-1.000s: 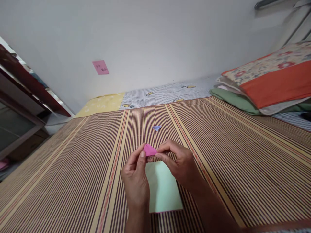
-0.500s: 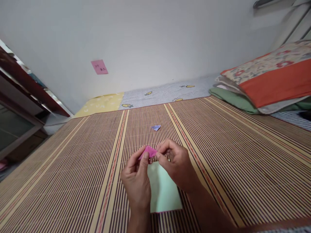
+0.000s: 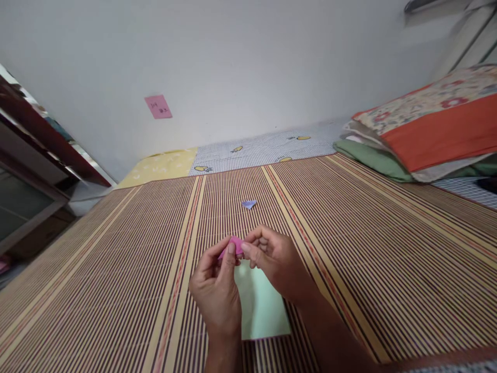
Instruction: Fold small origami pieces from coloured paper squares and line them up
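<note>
Mat, left: we have a broad, flat stretch of mat (image 3: 101, 259) from the left hand (image 3: 217, 290) towards the left of the frame.
Mat, right: we could pass low beyond the right hand (image 3: 277, 264), up to the pillow stack (image 3: 435, 134), which blocks the upper right.
Between the hands: we see a gap over the green sheet (image 3: 262, 305), walled by both hands and closed at its far end by the pink paper (image 3: 236, 245).
Ahead: the small purple paper (image 3: 249, 204) lies mid-frame, with room around it.
Far side: the wall (image 3: 248, 67) stops us.
</note>
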The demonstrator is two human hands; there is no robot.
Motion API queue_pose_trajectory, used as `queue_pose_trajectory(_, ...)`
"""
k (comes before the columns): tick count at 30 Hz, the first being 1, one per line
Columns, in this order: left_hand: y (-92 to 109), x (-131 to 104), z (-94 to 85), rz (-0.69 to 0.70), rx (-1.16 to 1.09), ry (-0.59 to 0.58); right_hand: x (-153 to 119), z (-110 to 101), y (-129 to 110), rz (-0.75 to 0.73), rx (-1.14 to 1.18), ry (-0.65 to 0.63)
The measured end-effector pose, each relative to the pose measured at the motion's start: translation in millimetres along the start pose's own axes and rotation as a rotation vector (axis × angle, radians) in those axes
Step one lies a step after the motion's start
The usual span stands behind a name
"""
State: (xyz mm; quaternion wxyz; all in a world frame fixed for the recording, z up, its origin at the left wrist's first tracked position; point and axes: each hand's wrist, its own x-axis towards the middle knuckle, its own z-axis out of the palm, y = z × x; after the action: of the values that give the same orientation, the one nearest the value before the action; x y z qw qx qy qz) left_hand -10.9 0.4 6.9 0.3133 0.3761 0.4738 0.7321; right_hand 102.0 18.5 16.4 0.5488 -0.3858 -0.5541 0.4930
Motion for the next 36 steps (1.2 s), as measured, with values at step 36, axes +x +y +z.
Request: queue_pose_trajectory(36,1,-1,-1.3,-0.188,0.011,-0.316,-1,2,4,-0.222,-0.188,0.252)
